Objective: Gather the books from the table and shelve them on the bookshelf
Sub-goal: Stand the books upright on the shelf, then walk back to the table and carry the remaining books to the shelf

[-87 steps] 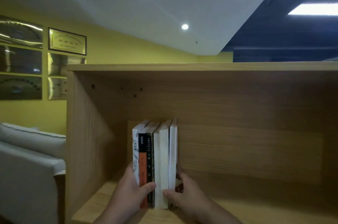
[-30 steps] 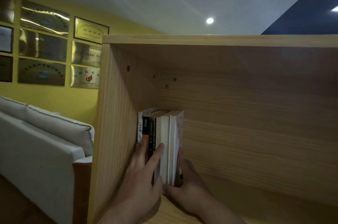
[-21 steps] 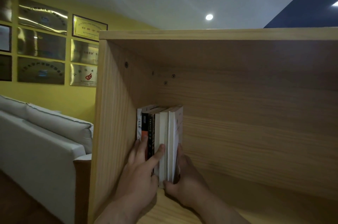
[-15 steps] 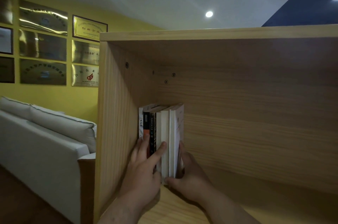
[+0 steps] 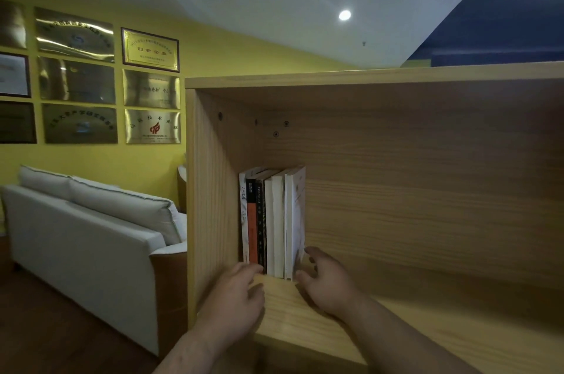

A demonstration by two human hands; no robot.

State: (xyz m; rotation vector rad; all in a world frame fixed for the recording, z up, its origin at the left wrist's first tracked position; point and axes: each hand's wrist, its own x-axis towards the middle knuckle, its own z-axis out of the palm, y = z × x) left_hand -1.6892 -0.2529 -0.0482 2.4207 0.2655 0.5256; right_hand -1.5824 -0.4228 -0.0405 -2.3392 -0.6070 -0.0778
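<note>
Several books [image 5: 273,221] stand upright in a tight row at the left end of the wooden bookshelf [image 5: 396,334], close to its left wall. Their spines are white, black with orange, dark, and white. My left hand [image 5: 235,303] hovers just in front of the lower spines, fingers loosely apart, holding nothing. My right hand [image 5: 323,279] sits at the right side of the row, its fingertips by the bottom of the outermost white book, fingers spread.
The shelf compartment stretches bare to the right of the books. A white sofa [image 5: 88,236] stands to the left of the bookshelf. Framed plaques [image 5: 149,50] hang on the yellow wall above it. Dark floor lies below at the left.
Both hands have drawn back from the books: the left hand slid down off the spines, the right hand loosened its hold on the row's right side. The books stay upright.
</note>
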